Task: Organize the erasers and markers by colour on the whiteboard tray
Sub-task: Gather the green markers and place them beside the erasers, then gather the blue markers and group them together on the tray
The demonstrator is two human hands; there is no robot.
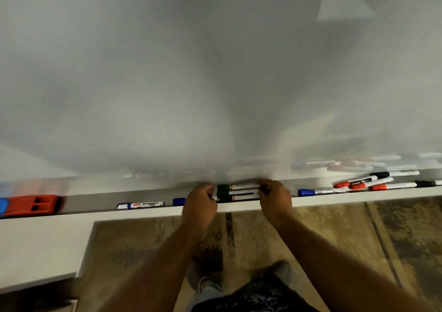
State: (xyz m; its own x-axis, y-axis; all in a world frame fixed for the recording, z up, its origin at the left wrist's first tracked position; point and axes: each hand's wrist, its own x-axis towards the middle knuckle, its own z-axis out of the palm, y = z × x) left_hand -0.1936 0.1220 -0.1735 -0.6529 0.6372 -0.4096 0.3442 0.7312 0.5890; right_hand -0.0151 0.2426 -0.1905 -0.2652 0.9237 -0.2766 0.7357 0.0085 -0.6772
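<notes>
At the middle of the whiteboard tray [95, 200], the left hand [199, 205] and the right hand [275, 196] met at opposite ends of a bundle of green markers [238, 192], the left closed round the capped green ends and the right pinching the white barrel ends, so that the bundle lay lengthwise along the tray, apparently three deep. Just left of the left hand a blue cap [179, 201] showed from behind the knuckles, and beyond it a blue marker [140, 205] with a printed label lay flat on the tray. Farther left, at the blurred edge of the view, rested a red eraser [35, 205] touching a blue eraser [2, 206]. To the right of the right hand another blue marker [318, 192] lay apart, and past it a loose heap of red markers [358, 183] and black markers [394, 174] crossed over one another. The step in hand appeared to be squaring the green group into one neat set. The next move would probably call for releasing the greens, gathering the three scattered blue markers together, and then separating the tangled red and black ones into their own groups without rolling any off the tray's front lip.
</notes>
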